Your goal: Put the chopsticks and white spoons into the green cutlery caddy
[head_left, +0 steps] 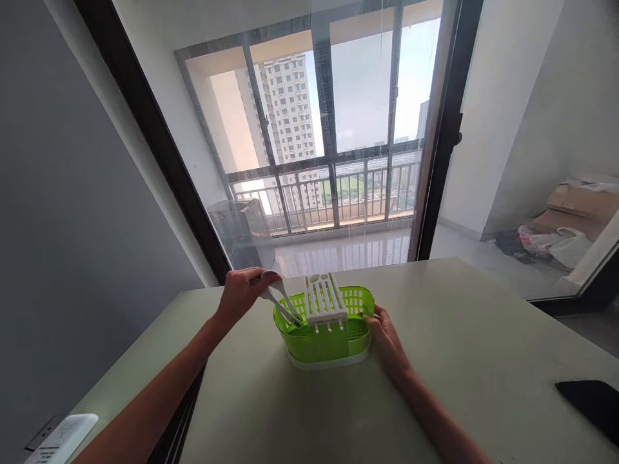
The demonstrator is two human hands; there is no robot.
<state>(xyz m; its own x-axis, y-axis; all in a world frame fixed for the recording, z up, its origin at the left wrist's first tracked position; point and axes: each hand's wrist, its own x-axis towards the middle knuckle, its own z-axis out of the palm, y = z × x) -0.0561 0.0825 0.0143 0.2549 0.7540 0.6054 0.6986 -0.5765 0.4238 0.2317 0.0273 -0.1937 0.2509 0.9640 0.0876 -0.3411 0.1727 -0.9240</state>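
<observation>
A bright green plastic cutlery basket with a white base stands upright on the pale table. Across its middle sits a white slotted rack with round holes at the back and small hooks in front. My left hand is closed around the upper ends of white spoons; two shafts show. Their lower ends slant down into the basket's left compartment. At the basket's right end my right hand grips the wall, with the thumb at the rim and the other fingers partly hidden behind it.
The pale green table stretches to both sides. On its right edge lies a black object, and a white power strip is at the lower left. A glass door stands behind the table, with cardboard boxes and bags beyond.
</observation>
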